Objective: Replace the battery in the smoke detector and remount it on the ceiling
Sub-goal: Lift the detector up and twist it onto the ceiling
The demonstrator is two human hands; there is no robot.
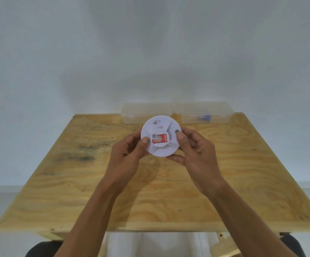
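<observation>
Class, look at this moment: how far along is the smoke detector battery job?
Done: the smoke detector is off the ceiling. In hand: the left hand and right hand hold it, closed, above the wooden table. Whether the battery is changed cannot be seen. Left: remounting.

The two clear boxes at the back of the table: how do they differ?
The left box looks empty; the right box holds a small blue object. The smoke detector overlaps the left box's front, while the right box shows unobstructed. Both are clear, rectangular and side by side.
</observation>
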